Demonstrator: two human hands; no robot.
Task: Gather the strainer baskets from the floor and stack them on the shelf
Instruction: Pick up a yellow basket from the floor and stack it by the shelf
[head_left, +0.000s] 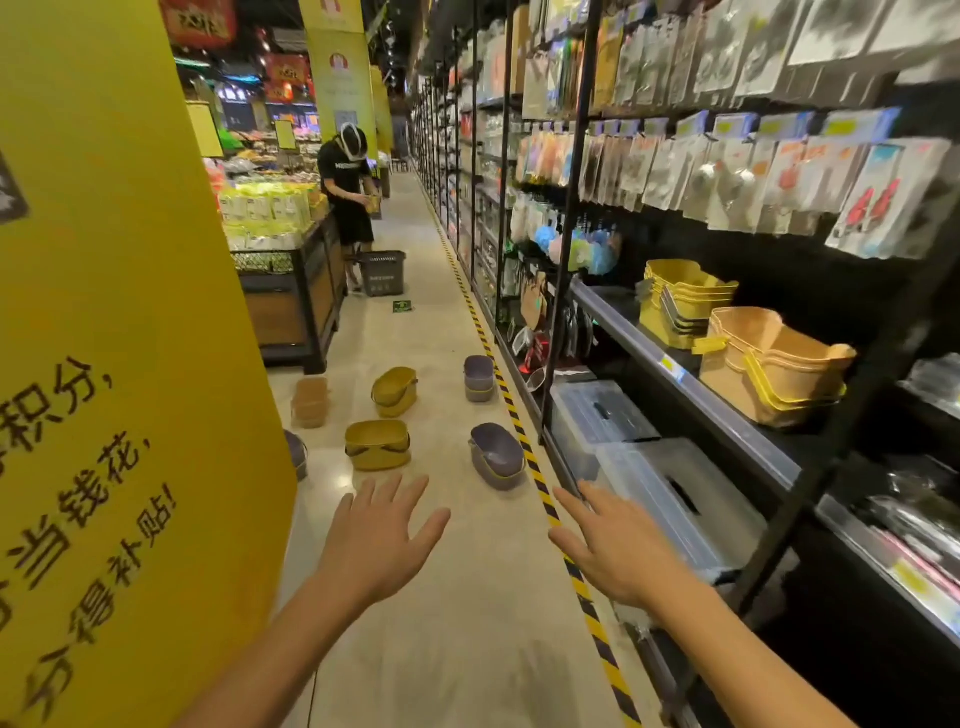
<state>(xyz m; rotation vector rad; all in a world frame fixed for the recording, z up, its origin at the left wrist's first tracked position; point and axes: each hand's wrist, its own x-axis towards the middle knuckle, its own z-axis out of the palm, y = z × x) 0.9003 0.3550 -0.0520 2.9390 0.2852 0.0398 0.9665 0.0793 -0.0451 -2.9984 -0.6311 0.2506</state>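
Several strainer baskets lie on the aisle floor ahead: a yellow basket (377, 443) nearest, another yellow basket (395, 391) behind it, a purple basket (497, 455) to the right, a stacked purple pair (478, 378) by the striped tape, an orange basket (310, 401), and a purple one (296, 453) half hidden by the pillar. On the shelf (691, 384) at the right stand a yellow stack (685, 304) and an orange stack (774, 364). My left hand (379, 540) and my right hand (608, 545) reach forward, fingers spread, both holding nothing, short of the baskets.
A big yellow pillar (119, 364) fills the left. Clear plastic bins (660, 483) sit under the shelf. Yellow-black tape (540, 483) runs along the shelving. Farther down the aisle a person (348, 197) stands beside a dark shopping basket (382, 273) and a produce stand (291, 291).
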